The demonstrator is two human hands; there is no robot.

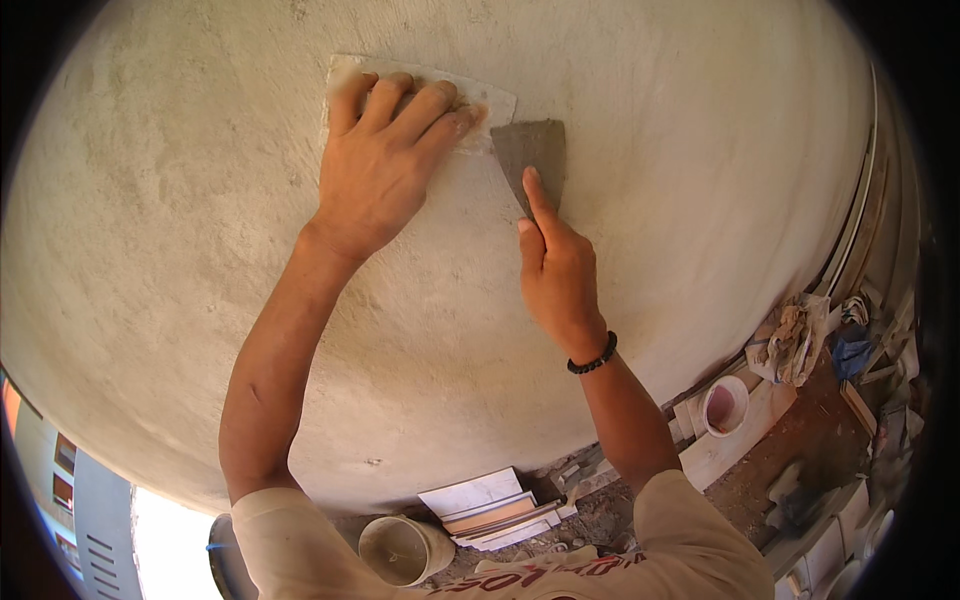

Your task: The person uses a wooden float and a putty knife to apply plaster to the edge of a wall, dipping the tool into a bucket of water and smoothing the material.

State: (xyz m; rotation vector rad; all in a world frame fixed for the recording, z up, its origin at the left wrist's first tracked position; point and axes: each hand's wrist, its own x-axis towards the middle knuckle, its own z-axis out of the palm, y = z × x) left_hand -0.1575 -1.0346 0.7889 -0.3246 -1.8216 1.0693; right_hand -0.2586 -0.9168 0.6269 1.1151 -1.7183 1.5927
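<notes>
My left hand (375, 170) is closed over a flat, whitish rectangular trowel (487, 98), its fingers curled at the tool's middle. How its handle is shaped stays hidden under the fingers. The trowel lies against a beige plastered wall (430, 330). To its right, my right hand (560, 262) grips a putty knife (538, 145) with a wide grey, mortar-stained blade. My index finger is stretched along that blade, and the blade's upper left corner meets or overlaps the trowel's right end. The putty knife's handle is hidden in my palm.
Below the wall stand a bucket (405, 550) and a stack of tiles or boards (490, 508). At the lower right are a small white tub (725, 406), crumpled sacks (795, 340), a blue scrap (851, 357) and rubble. A building (65, 490) shows at the lower left.
</notes>
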